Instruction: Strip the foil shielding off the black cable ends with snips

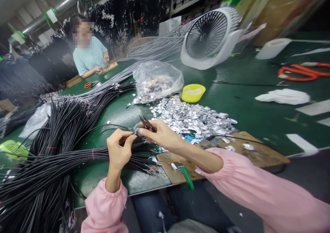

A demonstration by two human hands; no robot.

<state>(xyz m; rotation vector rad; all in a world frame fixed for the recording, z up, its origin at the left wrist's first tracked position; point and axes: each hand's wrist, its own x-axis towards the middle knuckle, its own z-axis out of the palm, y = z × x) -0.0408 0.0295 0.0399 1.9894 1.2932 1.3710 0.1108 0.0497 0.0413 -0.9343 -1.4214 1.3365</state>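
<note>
My left hand (119, 148) is closed in a pinch on the end of a black cable (116, 125), with thumb and forefinger meeting. My right hand (161, 134) is closed around small dark scissors (145, 123), whose pointed blades stick out up and to the left. The fingertips of both hands meet at the cable end, where a bit of blue (136, 131) shows. Finer detail of the cable end is hidden by the fingers. Just behind my right hand spreads a heap of silvery foil pieces (190, 117).
Bundled black cables (77, 123) cover the left. Farther back are a clear plastic bag (160, 76), a yellow bowl (193, 93) and a white fan (208, 40). Orange-handled scissors (301, 72) lie right. A wooden board (247, 152) sits at the table edge. Across the table sits a person (90, 55).
</note>
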